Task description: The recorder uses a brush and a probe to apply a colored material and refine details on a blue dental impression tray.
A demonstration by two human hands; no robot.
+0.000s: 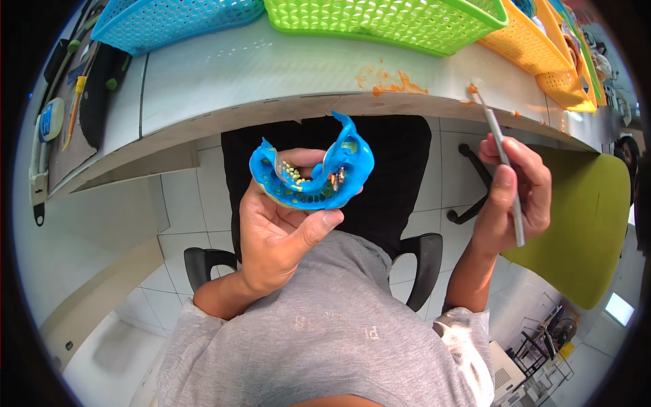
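While the left hand (274, 237) holds the blue mold (356, 159) above the person's lap, just short of the bench (224, 81), its fingers (315, 228) are closed around the near and left side. The mold is a horseshoe: both ends point toward the bench, the curve faces the person, and its longer axis runs left to right, tipped up slightly at the right. Its pitted hollow faces the camera.

In the right hand (512, 193), pinched between thumb and fingers and well apart from the mold, a slim metal tool (496, 129) slants from upper left to lower right, its orange-coated tip over the bench edge.

Orange smears (400, 85) mark the pale bench. Along its far side stand a blue basket (169, 27), a green basket (380, 27) and a yellow basket (532, 51). Below are black armrests (430, 261) and white floor tiles (454, 169); a green chair (576, 224) stands to the right.
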